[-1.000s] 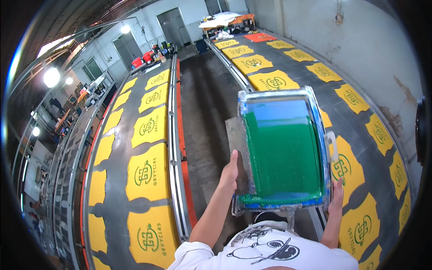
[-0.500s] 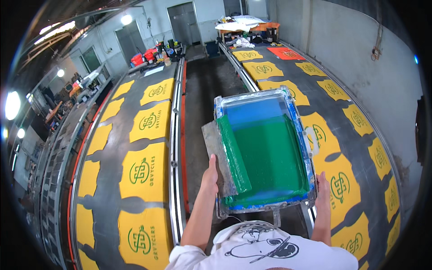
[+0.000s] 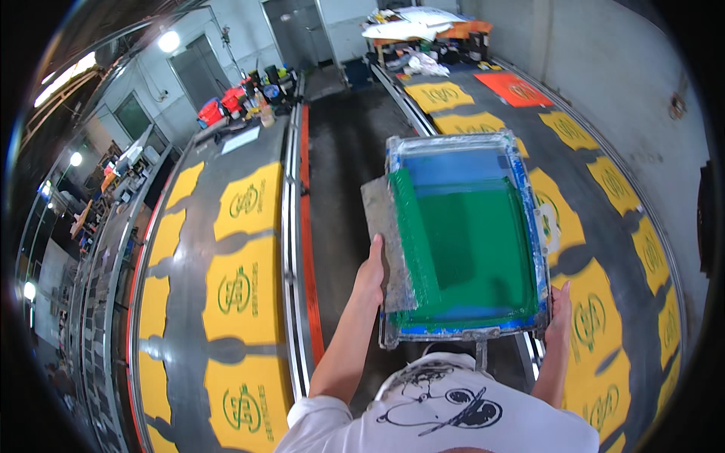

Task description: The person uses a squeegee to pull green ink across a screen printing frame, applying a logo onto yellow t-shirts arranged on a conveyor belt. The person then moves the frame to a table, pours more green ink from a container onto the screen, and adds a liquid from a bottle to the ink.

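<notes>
I carry a rectangular screen-printing frame (image 3: pixel 483 249) in front of my chest, its blue-edged mesh largely covered in green ink, with a metal handle at the near edge. My left hand (image 3: pixel 368 275) is closed on the left side, at a grey squeegee blade (image 3: pixel 381 211) coated in green ink, which lies slanted along that side of the frame; the fingertips are hidden behind it. My right hand (image 3: pixel 557 309) grips the frame's right edge near the lower corner, its fingers partly hidden.
Long printing tables (image 3: pixel 181 302) with metal rails flank a dark aisle (image 3: pixel 340 143), holding yellow fabric pieces (image 3: pixel 242 294) with green prints and one red piece (image 3: pixel 513 89). Red buckets and bottles (image 3: pixel 234 102) crowd the left table's far end. A cluttered bench (image 3: pixel 423 32) stands at the back right.
The far ends of both tables appear closer, so I have moved forward along the aisle. The frame sits slightly higher in view; the squeegee tilts more across its left side than at first.
</notes>
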Tool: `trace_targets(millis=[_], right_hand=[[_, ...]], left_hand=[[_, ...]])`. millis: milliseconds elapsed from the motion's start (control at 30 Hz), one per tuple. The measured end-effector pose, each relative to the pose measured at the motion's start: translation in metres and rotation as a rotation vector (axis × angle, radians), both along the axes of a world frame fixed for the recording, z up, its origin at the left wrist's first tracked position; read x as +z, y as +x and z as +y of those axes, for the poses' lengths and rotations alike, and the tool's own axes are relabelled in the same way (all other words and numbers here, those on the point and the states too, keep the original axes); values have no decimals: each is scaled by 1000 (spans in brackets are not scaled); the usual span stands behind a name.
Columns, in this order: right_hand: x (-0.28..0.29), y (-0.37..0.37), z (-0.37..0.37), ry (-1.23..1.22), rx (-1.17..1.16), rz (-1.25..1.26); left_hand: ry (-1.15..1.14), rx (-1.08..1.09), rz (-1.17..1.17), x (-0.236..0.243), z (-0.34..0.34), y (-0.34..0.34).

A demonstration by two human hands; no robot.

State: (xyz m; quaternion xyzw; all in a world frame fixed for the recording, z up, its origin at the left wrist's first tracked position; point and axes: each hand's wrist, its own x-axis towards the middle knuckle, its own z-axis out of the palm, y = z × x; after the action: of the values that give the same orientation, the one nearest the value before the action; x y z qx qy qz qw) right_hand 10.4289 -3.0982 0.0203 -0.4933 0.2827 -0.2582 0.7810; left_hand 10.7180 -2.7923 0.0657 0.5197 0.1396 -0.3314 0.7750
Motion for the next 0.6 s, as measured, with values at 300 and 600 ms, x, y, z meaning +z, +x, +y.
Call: trace_targets(millis=[300,600], right_hand=[[0,412,-36,-49,422,11],[20,754,29,-70,588,43]], left_hand=[[-104,370,-110,-14,79,261],[-86,538,-71,-54,146,525]])
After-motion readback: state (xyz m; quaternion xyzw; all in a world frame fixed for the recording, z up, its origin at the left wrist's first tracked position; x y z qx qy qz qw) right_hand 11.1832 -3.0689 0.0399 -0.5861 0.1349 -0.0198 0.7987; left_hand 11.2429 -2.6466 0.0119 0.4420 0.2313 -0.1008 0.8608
